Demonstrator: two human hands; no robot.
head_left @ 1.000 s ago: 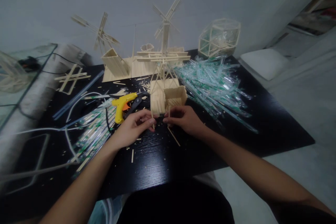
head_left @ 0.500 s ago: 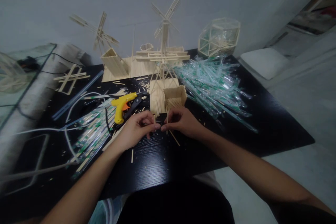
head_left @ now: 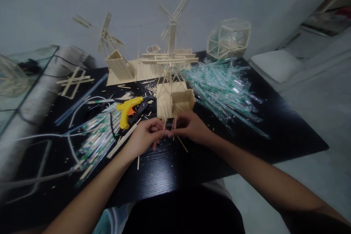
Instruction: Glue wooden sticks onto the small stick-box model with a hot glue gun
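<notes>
The pale wooden windmill model point(head_left: 163, 98) hasn't budged, standing just beyond the fingertips. But here's the change: the left hand point(head_left: 146, 137) has slid inward since a second ago, its thumb now right up by that of the right hand point(head_left: 189, 128)! Just past the right fingers, the open-topped, pale stick-walled box point(head_left: 184, 97) shows slanted slivers at its bottom, loose or fixed I can't tell. And the smallest: a thin pale stick point(head_left: 165, 123) pinched in the left fingers, another slim upright stick point(head_left: 175, 121) pinched in the right.
</notes>
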